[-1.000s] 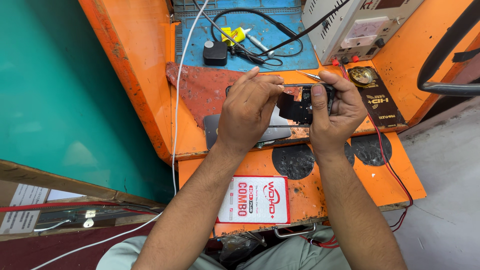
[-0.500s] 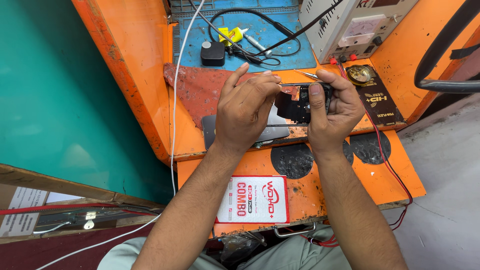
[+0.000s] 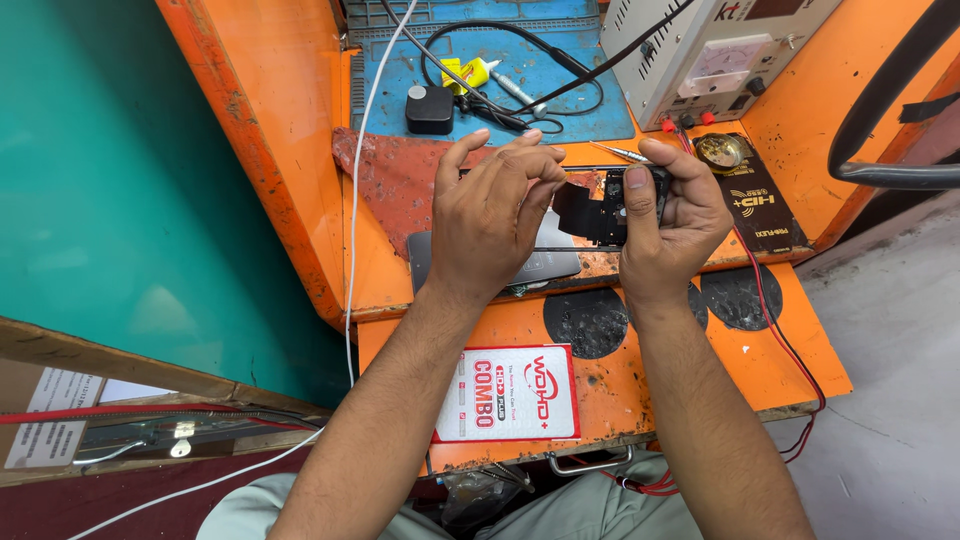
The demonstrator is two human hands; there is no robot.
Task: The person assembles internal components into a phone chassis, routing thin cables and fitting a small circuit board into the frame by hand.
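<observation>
Two bare hands meet over an orange workbench at the centre of the frame. Far left stands a teal wall, and a white cable runs down the bench's left edge. Next comes the left hand, fingers curled and bunched, their tips touching the left end of a black phone part; whether it pinches anything small I cannot tell. Under that hand lies a grey phone panel on a reddish cloth. Right of centre, the right hand grips the black phone part, thumb over its front, holding it just above the bench. At upper right sit a blue mat with a small black block, then a grey power supply.
</observation>
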